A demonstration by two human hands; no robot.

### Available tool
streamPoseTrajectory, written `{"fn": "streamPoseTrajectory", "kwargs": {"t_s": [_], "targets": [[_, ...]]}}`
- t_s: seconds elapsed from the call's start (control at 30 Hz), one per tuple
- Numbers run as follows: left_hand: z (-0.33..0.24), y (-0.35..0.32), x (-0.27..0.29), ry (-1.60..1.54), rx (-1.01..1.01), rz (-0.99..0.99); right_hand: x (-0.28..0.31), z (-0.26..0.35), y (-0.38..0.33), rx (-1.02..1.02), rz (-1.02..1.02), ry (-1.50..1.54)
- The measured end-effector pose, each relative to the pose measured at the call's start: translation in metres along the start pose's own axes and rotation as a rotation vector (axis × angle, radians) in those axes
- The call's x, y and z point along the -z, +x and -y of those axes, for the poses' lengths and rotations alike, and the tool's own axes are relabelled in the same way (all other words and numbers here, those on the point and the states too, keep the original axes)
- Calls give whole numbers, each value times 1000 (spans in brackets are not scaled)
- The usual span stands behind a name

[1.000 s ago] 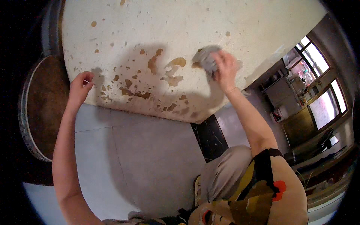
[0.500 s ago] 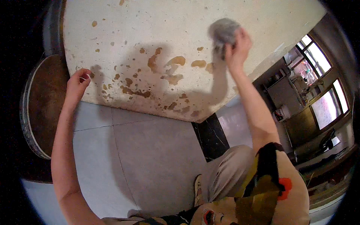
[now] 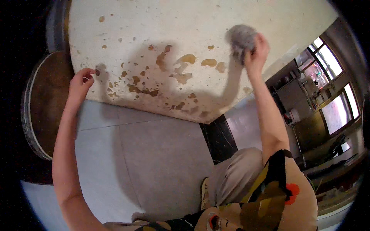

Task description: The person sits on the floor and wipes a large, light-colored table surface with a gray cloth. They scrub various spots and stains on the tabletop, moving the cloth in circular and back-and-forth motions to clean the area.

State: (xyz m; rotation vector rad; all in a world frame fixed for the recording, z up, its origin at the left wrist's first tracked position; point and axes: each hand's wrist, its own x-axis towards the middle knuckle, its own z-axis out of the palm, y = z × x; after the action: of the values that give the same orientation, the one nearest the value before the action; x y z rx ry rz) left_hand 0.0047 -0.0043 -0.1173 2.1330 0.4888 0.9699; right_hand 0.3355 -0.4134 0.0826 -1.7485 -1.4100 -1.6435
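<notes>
My right hand [image 3: 257, 57] is closed on a bunched grey rag [image 3: 242, 36] and holds it against the upper right part of a cream wall [image 3: 154, 23]. Several brown patches [image 3: 187, 59] of flaked or stained paint mark the wall, mostly low and in the middle. Far to the left, my left hand [image 3: 81, 81] is raised beside the wall's left edge. Its thumb and forefinger are apart with nothing visible between them; the other fingers curl in. A dark spot lies on the wall by the forefinger tip, and my arms' shadows fall across the wall.
A round brown object [image 3: 44, 104] with a pale rim stands at the left, close to my left forearm. Grey floor tiles [image 3: 162, 154] and a black marble strip [image 3: 219, 138] lie below the wall. Beyond its right edge are a counter, a white bucket [image 3: 293, 115] and windows [image 3: 334, 113].
The rag and my right hand have shifted a little right and down across the wall. My left forefinger has stretched out toward the wall, away from the thumb. The view has shifted slightly.
</notes>
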Motion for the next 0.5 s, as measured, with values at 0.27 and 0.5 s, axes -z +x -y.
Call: {"fn": "streamPoseTrajectory", "kwargs": {"t_s": [0.27,0.5], "targets": [[21,9,-14,28,24,59,-10,31,-60,64,301,-21],[7,8,-12,0,-17,54,10,30,-55,166,438,-47]]}}
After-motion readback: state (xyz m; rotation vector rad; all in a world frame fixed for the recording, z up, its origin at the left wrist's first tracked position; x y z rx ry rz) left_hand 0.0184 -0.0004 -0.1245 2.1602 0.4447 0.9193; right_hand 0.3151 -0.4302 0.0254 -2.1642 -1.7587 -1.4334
